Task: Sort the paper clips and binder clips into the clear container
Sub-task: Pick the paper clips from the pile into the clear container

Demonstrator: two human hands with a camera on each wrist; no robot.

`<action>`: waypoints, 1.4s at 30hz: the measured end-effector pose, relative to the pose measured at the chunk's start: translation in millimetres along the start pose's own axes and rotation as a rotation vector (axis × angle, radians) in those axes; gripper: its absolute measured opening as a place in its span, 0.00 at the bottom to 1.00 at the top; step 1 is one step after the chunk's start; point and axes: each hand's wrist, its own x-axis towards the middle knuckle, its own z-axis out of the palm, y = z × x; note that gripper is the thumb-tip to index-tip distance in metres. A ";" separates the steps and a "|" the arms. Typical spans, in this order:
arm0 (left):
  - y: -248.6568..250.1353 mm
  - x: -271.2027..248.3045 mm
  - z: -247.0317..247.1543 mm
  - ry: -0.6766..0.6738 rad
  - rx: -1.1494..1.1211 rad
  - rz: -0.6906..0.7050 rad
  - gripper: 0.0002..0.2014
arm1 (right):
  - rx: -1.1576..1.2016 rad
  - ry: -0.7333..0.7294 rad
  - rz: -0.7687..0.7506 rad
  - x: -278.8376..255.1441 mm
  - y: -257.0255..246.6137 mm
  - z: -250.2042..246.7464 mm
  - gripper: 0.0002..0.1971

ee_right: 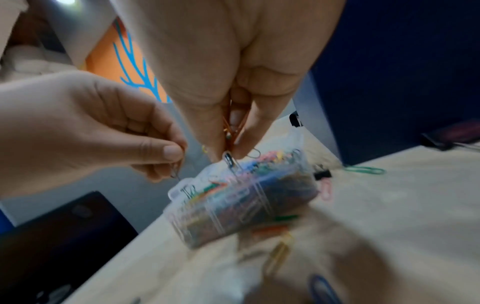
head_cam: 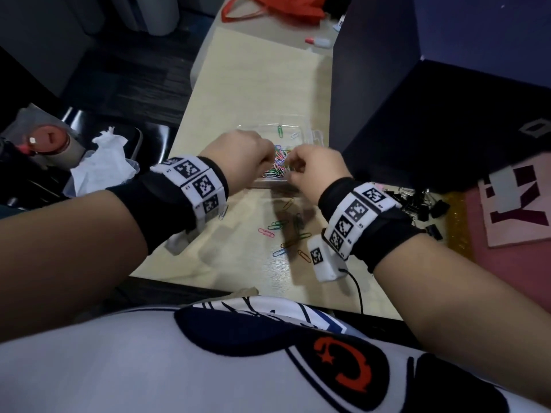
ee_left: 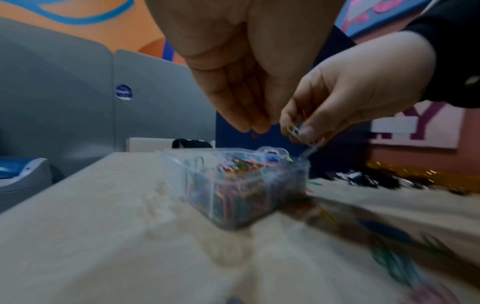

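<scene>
My right hand pinched a small bunch of paper clips between thumb and fingers, directly above the near compartment of the clear container; one grey clip hung from the bunch with its lower end at the heap. My left hand was curled, its thumb and forefinger pinching a single thin clip just beside the container's left wall, not yet over the opening.

The near compartment was heaped with coloured paper clips to its rim. The far compartment held only a few clips; which kind goes there I could not tell.

Procedure, as I judged it:
1. Lower the right-hand bunch until it touches the heap, then spread the fingers. A drop from height onto a full heap would likely scatter clips over the wall.
2. Bring the left-hand clip over the rim before releasing it.
3. Keep both wrists clear of the container; it is light and would slide.

Loose paper clips lay on the bench toward its near edge, close to my wrists. The black binder clips lay in a pile at the bench's right edge, untouched and well apart from the container. I judged the task about half done.
</scene>
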 end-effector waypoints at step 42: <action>12.8 -4.0 3.1 0.069 -0.054 -0.048 0.14 | -0.014 0.126 -0.015 -10.1 7.5 -2.0 0.13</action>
